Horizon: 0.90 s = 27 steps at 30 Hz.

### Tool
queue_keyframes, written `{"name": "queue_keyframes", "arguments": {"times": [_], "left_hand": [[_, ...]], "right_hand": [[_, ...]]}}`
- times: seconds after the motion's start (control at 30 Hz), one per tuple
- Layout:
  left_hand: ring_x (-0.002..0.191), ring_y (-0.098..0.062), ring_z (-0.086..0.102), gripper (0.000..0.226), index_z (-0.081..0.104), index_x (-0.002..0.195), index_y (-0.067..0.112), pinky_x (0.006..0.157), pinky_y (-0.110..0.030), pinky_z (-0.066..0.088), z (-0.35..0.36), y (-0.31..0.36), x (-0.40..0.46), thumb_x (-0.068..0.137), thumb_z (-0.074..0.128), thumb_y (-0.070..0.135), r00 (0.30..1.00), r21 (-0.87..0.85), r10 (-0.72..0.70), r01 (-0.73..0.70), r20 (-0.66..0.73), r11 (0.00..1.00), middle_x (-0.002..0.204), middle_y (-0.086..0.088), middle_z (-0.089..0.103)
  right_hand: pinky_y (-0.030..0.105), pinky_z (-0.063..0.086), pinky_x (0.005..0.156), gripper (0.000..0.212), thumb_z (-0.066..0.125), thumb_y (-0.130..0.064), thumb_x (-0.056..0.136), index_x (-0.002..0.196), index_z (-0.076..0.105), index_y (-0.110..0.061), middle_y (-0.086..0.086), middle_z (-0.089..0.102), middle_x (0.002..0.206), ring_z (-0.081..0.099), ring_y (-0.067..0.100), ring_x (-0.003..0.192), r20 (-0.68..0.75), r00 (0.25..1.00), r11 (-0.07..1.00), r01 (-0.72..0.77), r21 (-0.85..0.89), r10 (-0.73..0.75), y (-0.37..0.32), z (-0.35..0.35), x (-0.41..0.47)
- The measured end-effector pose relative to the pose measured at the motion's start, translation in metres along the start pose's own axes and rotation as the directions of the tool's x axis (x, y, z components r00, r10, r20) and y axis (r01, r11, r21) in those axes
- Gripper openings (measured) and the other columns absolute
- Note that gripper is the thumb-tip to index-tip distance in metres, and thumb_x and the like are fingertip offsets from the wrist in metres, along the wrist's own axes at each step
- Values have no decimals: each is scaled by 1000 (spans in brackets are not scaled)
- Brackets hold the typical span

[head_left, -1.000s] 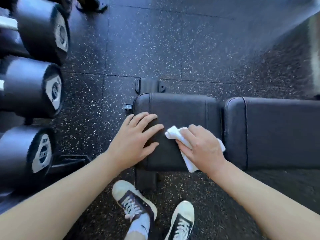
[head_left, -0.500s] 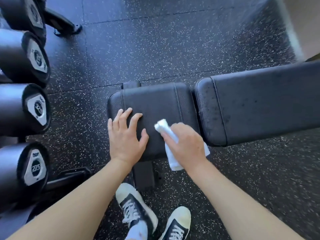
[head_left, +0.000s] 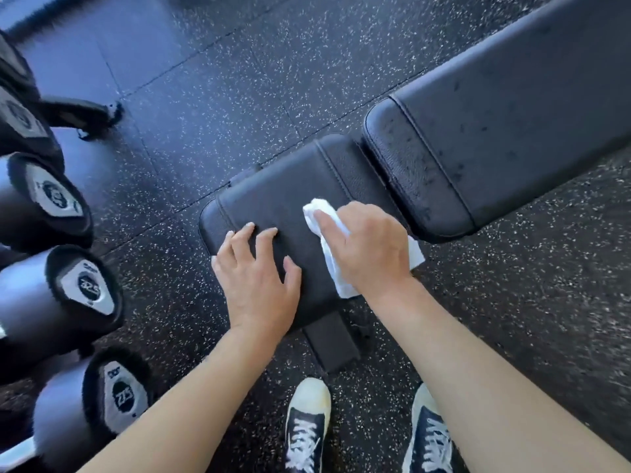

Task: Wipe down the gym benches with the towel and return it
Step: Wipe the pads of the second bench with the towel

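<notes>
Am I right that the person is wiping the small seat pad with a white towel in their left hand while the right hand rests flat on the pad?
Not quite: the hands are swapped. In the head view the right hand holds the white towel against the small seat pad, while the left hand rests on the pad beside it with fingers spread.

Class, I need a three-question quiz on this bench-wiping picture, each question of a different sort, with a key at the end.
1. True or false: the left hand holds the white towel.
2. Which pad does the towel lie on? A. the short seat pad B. the long back pad C. the floor
3. Fill in: to the person's left stand black ____ with numbered end caps.

Key: 1. False; the right hand holds it, while the left rests open on the seat pad. 2. A. 3. dumbbells.
</notes>
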<state>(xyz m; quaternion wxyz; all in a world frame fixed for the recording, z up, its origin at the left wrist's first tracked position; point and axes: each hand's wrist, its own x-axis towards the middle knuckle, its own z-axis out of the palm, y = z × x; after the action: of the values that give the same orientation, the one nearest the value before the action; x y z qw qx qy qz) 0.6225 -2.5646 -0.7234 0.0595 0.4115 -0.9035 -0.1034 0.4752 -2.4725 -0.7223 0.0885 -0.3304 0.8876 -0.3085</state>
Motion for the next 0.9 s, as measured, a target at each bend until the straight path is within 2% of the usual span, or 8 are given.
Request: {"name": "queue_keyframes", "arguments": {"times": [0.07, 0.17, 0.27, 0.4, 0.5, 0.6, 0.73, 0.9], "left_hand": [[126, -46, 45, 46, 61, 135, 15, 115, -55, 35, -3, -7, 14, 92, 58, 29, 988, 11, 157, -157, 6, 988, 148, -16, 48], [115, -44, 47, 48, 59, 140, 15, 109, -54, 36, -8, -13, 43, 94, 56, 26, 971, 34, 236, -238, 45, 971, 155, -17, 46], [130, -48, 46, 51, 60, 140, 11, 114, -62, 35, -9, -6, 56, 91, 54, 23, 942, 100, 332, -336, 53, 937, 156, -18, 46], [143, -42, 41, 53, 58, 142, 14, 118, -63, 32, 8, 36, 67, 90, 55, 23, 776, -16, 619, -622, 119, 783, 156, -14, 46], [142, -42, 44, 54, 60, 143, 12, 118, -62, 31, 21, 47, 77, 89, 60, 20, 756, -83, 640, -635, 139, 768, 154, -15, 49], [139, -40, 45, 55, 60, 142, 14, 120, -59, 30, 26, 43, 82, 87, 59, 20, 751, -115, 651, -641, 107, 759, 153, -12, 49], [140, -37, 43, 57, 57, 144, 18, 121, -57, 29, 30, 41, 82, 87, 55, 24, 744, -115, 660, -651, 101, 751, 154, -8, 47], [141, -35, 40, 57, 54, 145, 20, 121, -58, 29, 38, 35, 84, 88, 52, 25, 737, -98, 671, -664, 80, 742, 154, -7, 44]], "right_hand": [[39, 36, 53, 51, 56, -46, 101, 63, 32, -22, 2, 42, 60, 46, 30, 57, -124, 992, 1000, 27, -4, -27, 10, 0, -32], [40, 37, 52, 45, 62, -39, 100, 68, 34, -25, -4, 34, 65, 37, 23, 60, -189, 982, 1000, -17, -16, 14, 25, 2, -86], [42, 39, 54, 45, 65, -39, 101, 74, 31, -28, -9, 27, 72, 31, 19, 64, -222, 967, 992, -125, 31, 129, 26, 9, -111], [38, 35, 59, 44, 56, -42, 105, 71, 36, -22, -3, 37, 70, 39, 23, 64, -356, 895, 961, -223, 161, 268, 23, 5, -83], [30, 26, 65, 39, 55, -47, 104, 77, 35, -26, -5, 43, 75, 40, 19, 70, -424, 783, 889, -376, 261, 456, 29, -8, -56], [38, 38, 67, 36, 56, -41, 103, 78, 49, -15, 5, 53, 81, 51, 28, 76, -420, 742, 852, -454, 260, 523, 30, -4, -46], [41, 41, 67, 39, 55, -39, 104, 77, 51, -11, 7, 52, 81, 51, 31, 75, -430, 703, 824, -470, 315, 566, 10, 12, -61], [39, 40, 66, 34, 55, -36, 104, 76, 41, -21, -5, 43, 78, 44, 22, 71, -344, 629, 685, -442, 579, 697, -12, 44, -113]]}}
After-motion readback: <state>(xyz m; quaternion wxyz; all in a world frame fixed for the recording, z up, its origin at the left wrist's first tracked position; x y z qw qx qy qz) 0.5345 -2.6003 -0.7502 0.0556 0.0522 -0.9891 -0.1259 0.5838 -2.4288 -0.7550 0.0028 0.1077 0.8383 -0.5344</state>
